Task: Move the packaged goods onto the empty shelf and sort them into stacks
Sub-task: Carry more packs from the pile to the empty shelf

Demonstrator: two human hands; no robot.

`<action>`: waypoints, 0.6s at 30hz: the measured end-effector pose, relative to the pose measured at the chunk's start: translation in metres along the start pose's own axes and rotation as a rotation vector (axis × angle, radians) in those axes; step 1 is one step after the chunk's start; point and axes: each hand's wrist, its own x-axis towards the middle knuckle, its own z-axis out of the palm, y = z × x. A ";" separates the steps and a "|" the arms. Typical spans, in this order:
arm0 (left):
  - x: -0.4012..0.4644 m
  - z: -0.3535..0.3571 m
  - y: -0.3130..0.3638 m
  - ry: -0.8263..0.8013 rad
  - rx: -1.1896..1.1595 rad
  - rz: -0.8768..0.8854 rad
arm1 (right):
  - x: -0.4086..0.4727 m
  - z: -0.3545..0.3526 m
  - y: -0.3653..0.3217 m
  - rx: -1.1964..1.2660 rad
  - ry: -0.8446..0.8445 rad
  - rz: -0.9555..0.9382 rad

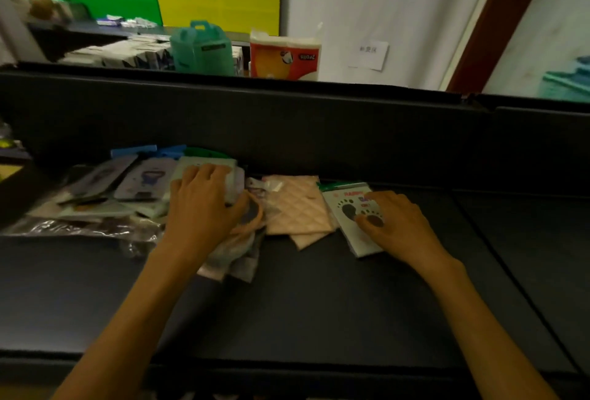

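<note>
A dark shelf [319,304] holds flat packaged goods along its back. My left hand [201,205] grips a pale green-white packet [207,163] on a loose heap of clear-wrapped packets [95,205]. My right hand [396,224] lies with relaxed fingers on a white packet printed with dark footprints [346,208]. Between the hands sit pink quilted packets [297,208]. Under my left wrist lie greyish packets [236,259], one with an orange rim.
The shelf's tall back wall [287,118] rises behind the goods. Beyond it stand a teal plastic container [204,48] and a pack of paper rolls [284,55]. A seam [510,272] divides the shelf board on the right. A dark box edge [12,176] sits at far left.
</note>
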 end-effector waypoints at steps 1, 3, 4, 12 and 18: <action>0.004 -0.002 -0.010 0.005 0.000 -0.006 | -0.001 0.003 -0.003 -0.006 0.006 0.034; 0.011 -0.003 -0.030 -0.005 -0.004 -0.040 | -0.003 0.010 -0.008 -0.021 0.014 0.091; 0.014 -0.003 -0.039 -0.025 0.007 -0.063 | -0.004 0.014 -0.010 -0.030 0.013 0.114; 0.021 0.007 -0.063 -0.146 0.022 -0.167 | -0.004 0.029 -0.012 -0.064 0.012 0.357; 0.028 0.009 -0.062 -0.172 -0.126 -0.192 | -0.005 0.032 -0.012 0.135 0.107 0.397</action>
